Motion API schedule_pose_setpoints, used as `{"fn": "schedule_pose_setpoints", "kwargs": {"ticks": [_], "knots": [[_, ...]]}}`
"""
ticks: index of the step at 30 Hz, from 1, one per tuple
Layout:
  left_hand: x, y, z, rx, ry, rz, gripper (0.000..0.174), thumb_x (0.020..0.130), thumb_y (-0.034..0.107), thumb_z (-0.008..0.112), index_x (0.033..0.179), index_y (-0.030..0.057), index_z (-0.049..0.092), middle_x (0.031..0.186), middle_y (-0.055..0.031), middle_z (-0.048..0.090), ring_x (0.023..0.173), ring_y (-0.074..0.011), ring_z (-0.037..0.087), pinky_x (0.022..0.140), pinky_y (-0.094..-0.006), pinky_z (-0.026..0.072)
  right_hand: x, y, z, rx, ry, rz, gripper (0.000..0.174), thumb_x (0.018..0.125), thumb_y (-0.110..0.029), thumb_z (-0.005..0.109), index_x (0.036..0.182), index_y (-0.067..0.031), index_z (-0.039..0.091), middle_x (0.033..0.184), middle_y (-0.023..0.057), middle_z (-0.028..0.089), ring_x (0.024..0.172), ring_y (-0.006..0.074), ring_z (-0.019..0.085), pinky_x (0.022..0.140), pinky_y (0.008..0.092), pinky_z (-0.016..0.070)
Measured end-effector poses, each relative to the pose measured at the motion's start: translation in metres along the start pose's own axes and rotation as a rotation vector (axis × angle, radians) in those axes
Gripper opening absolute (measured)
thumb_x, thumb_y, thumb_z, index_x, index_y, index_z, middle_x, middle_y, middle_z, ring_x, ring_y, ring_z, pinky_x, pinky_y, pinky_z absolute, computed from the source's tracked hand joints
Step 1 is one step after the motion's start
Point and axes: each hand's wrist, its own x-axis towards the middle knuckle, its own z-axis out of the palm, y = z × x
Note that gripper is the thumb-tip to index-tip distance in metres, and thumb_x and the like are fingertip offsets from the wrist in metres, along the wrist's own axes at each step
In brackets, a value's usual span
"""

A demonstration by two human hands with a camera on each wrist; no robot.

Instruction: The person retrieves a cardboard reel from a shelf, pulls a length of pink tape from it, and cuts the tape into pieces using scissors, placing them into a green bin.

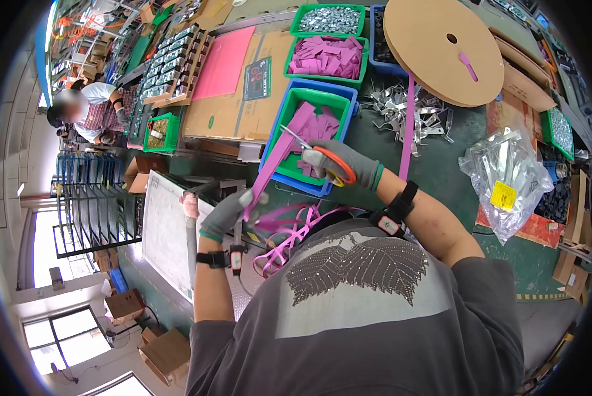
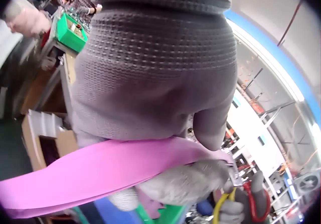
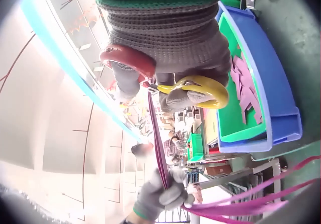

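In the head view the left hand (image 1: 226,214), in a grey glove, pinches a long purple strip (image 1: 269,168) that slants up over a green bin (image 1: 342,99) set in a blue crate (image 1: 355,104). The gloved right hand (image 1: 348,162) grips scissors with red and yellow handles (image 3: 213,91), fingers through the loops. The scissor blades (image 1: 296,136) lie at the strip's upper part. Cut purple pieces (image 1: 325,125) lie in the green bin. In the left wrist view the strip (image 2: 115,166) runs between the left hand's (image 2: 155,83) thumb and fingers.
A cardboard reel (image 1: 434,49) stands beyond the right arm, near metal brackets (image 1: 428,119) and a plastic bag (image 1: 507,178). Bins of purple pieces (image 1: 325,58) and metal parts (image 1: 329,21) stand behind. Loose strips (image 1: 289,231) hang by the body. Another person (image 1: 98,109) is at far left.
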Motion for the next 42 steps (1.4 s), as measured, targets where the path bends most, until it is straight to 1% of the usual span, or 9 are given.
{"fn": "schedule_pose_setpoints", "kwargs": {"ticks": [3,10,11,14,16,17,21,32,42], "knots": [[-0.009,-0.006,-0.012,-0.015,0.098,-0.039,0.047,0.096,0.048,0.053,0.108,0.0036,0.060,0.062,0.0059,0.040,0.053,-0.0060,0.035,0.054,-0.0232,0.0358,0.010,0.002,-0.007,-0.042,0.079,-0.003,0.032,0.096,-0.035,0.057,0.097,-0.0030,0.059,0.069,0.0047,0.058,0.049,0.0118,0.056,0.041,0.0273,0.0415],[0.004,0.019,0.004,-0.062,0.240,0.116,0.038,0.099,0.041,0.050,0.105,0.0043,0.060,0.059,0.0075,0.035,0.049,-0.0039,0.029,0.054,-0.0214,0.0339,0.007,0.038,-0.033,-0.053,0.155,0.267,0.029,0.095,-0.028,0.058,0.087,-0.0002,0.056,0.071,0.0047,0.060,0.054,0.0128,0.061,0.042,0.0296,0.0441],[0.004,0.026,0.011,-0.053,0.276,0.142,0.039,0.099,0.041,0.050,0.105,0.0042,0.060,0.059,0.0075,0.035,0.049,-0.0039,0.029,0.054,-0.0214,0.0341,0.007,0.060,-0.036,0.143,-0.033,0.233,0.035,0.095,-0.037,0.057,0.094,-0.0020,0.055,0.073,0.0057,0.061,0.058,0.0111,0.060,0.047,0.0275,0.0453],[0.005,0.037,0.017,-0.049,0.287,0.169,0.041,0.099,0.043,0.051,0.106,0.0036,0.060,0.059,0.0073,0.035,0.049,-0.0041,0.030,0.055,-0.0215,0.0356,0.008,0.093,-0.033,0.199,-0.390,0.077,0.039,0.098,-0.040,0.052,0.111,-0.0039,0.051,0.086,0.0062,0.062,0.070,0.0089,0.059,0.061,0.0239,0.0488],[0.006,0.041,0.021,-0.033,0.248,0.177,0.043,0.098,0.045,0.051,0.107,0.0034,0.059,0.059,0.0071,0.036,0.050,-0.0043,0.031,0.057,-0.0217,0.0374,0.002,0.067,-0.004,-0.361,-0.335,-0.547,0.033,0.100,-0.032,0.052,0.117,-0.0038,0.051,0.096,0.0049,0.061,0.081,0.0081,0.059,0.070,0.0210,0.0491],[0.007,0.041,0.022,-0.027,0.244,0.174,0.043,0.098,0.045,0.051,0.107,0.0034,0.059,0.059,0.0071,0.036,0.050,-0.0043,0.031,0.057,-0.0217,0.0374,0.003,0.049,0.000,-0.111,-0.448,-0.087,0.035,0.099,-0.024,0.054,0.126,-0.0034,0.048,0.107,0.0038,0.059,0.097,0.0082,0.058,0.081,0.0205,0.0477],[0.004,0.029,0.022,0.013,0.121,0.157,0.044,0.098,0.046,0.051,0.107,0.0031,0.059,0.059,0.0065,0.038,0.051,-0.0044,0.034,0.058,-0.0219,0.0388,0.029,0.068,0.014,0.406,-0.322,0.106,0.033,0.097,-0.021,0.055,0.124,-0.0027,0.050,0.101,0.0009,0.057,0.087,0.0074,0.052,0.078,0.0233,0.0444],[0.000,0.018,0.026,0.016,0.154,0.067,0.042,0.097,0.043,0.054,0.107,0.0026,0.061,0.062,0.0067,0.040,0.053,-0.0042,0.034,0.053,-0.0215,0.0324,0.012,0.024,0.006,-0.094,-0.159,-0.189,0.071,0.090,-0.055,0.060,0.130,0.0014,0.045,0.102,0.0088,0.056,0.090,0.0141,0.053,0.082,0.0287,0.0459],[0.006,0.017,0.026,0.021,0.117,0.094,0.037,0.098,0.040,0.054,0.107,0.0047,0.061,0.062,0.0078,0.040,0.054,-0.0033,0.035,0.050,-0.0207,0.0299,0.012,0.028,0.007,-0.124,-0.119,-0.144,0.069,0.090,-0.057,0.058,0.127,0.0009,0.048,0.112,0.0135,0.058,0.102,0.0183,0.055,0.087,0.0321,0.0460]]}}
